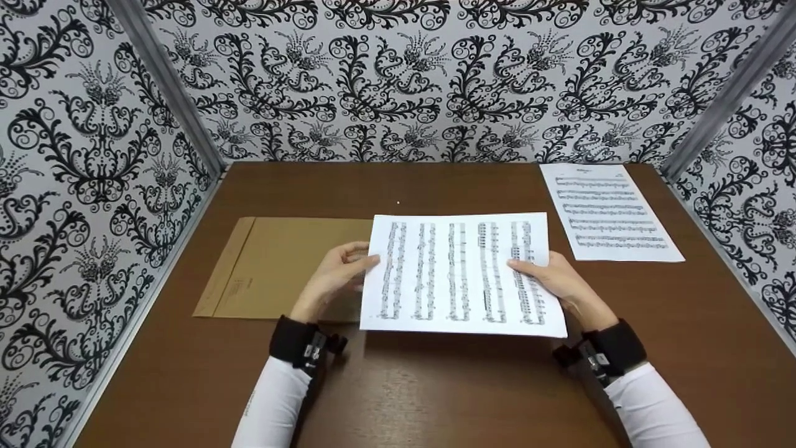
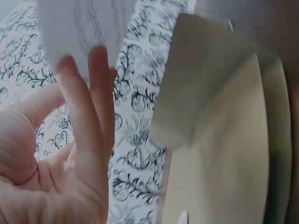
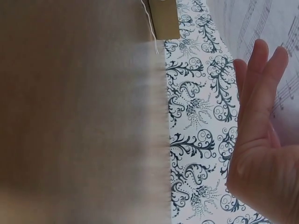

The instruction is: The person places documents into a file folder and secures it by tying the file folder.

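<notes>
Your left hand (image 1: 333, 274) and right hand (image 1: 556, 280) pinch the music sheet (image 1: 460, 274); next, likely align it with the envelope (image 1: 280, 267).

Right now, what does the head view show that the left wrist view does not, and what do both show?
Only the head view shows the right hand pinching the held sheet of music, plus a second music sheet lying flat on the brown table. Only the left wrist view shows the envelope's open flap close up. Both show the left hand at the sheet's edge and the manila envelope.
</notes>
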The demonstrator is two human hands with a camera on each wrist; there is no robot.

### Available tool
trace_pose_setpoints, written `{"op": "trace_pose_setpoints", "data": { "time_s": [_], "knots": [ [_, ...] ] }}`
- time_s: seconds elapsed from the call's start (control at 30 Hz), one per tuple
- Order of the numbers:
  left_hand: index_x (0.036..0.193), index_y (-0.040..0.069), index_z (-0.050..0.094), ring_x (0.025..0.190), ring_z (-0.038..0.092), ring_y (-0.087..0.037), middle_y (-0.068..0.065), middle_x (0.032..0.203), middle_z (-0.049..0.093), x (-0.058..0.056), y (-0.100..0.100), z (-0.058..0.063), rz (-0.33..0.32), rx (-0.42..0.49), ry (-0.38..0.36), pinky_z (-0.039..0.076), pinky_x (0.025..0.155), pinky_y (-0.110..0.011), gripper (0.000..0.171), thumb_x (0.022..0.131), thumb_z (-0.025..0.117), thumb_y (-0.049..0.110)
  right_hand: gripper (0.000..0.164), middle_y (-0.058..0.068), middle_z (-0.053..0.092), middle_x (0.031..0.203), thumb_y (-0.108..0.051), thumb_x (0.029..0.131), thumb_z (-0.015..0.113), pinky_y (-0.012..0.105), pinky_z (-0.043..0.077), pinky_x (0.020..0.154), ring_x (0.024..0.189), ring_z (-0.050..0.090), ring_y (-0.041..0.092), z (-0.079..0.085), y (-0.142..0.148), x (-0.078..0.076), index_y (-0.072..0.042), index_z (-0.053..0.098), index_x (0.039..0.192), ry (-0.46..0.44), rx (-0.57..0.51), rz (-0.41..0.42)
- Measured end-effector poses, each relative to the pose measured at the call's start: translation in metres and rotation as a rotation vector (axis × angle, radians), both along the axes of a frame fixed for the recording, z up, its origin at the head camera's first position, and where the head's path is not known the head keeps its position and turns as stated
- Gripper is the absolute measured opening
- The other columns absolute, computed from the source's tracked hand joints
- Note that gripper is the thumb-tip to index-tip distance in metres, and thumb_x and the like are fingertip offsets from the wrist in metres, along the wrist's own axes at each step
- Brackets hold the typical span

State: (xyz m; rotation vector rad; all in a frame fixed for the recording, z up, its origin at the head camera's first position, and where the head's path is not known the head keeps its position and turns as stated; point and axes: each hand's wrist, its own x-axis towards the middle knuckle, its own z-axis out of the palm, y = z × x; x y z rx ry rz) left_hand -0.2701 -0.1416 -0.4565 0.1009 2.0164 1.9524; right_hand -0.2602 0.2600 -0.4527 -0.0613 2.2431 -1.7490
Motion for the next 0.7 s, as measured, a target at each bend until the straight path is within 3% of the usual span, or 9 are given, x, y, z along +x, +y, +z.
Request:
{"op": "trace_pose_setpoints", "data": {
  "time_s": [0.13, 0.23, 0.43, 0.7],
  "knots": [
    [0.143, -0.006, 0.053, 0.078, 0.071, -0.010, -0.023, 0.117, 0.073, 0.000, -0.001, 0.000, 0.076, -0.121, 0.086, 0.063, 0.063, -0.030, 0.050, 0.098, 0.066, 0.012, 0.051, -0.008, 0.076, 0.081, -0.030, 0.099, 0.067, 0.028, 0.062, 0.061, 0.067, 0.076, 0.011, 0.006, -0.002, -0.008, 0.004, 0.056, 0.135, 0.015, 0.042, -0.007],
    [0.140, -0.007, 0.056, 0.078, 0.069, -0.012, -0.029, 0.121, 0.070, 0.000, 0.001, -0.003, 0.104, -0.234, 0.155, 0.063, 0.063, -0.031, 0.048, 0.096, 0.067, 0.009, 0.052, -0.009, 0.075, 0.078, -0.030, 0.099, 0.068, 0.027, 0.062, 0.060, 0.065, 0.075, 0.010, 0.010, -0.003, -0.014, 0.006, 0.056, 0.135, 0.021, 0.071, -0.011],
    [0.136, -0.006, 0.061, 0.081, 0.071, -0.018, -0.026, 0.114, 0.073, -0.002, 0.006, -0.010, 0.150, -0.369, 0.196, 0.063, 0.063, -0.031, 0.046, 0.093, 0.071, 0.007, 0.054, -0.010, 0.075, 0.077, -0.031, 0.099, 0.068, 0.027, 0.062, 0.060, 0.063, 0.075, 0.009, 0.016, -0.008, -0.026, 0.007, 0.056, 0.135, 0.032, 0.133, 0.002],
    [0.128, -0.007, 0.066, 0.064, 0.064, -0.013, -0.022, 0.103, 0.073, -0.002, 0.013, -0.011, 0.131, -0.474, 0.194, 0.061, 0.059, -0.030, 0.042, 0.090, 0.075, 0.008, 0.055, -0.010, 0.074, 0.077, -0.030, 0.100, 0.065, 0.026, 0.062, 0.061, 0.064, 0.075, 0.008, 0.020, -0.010, -0.033, 0.007, 0.053, 0.139, 0.041, 0.183, 0.016]
  ]
}}
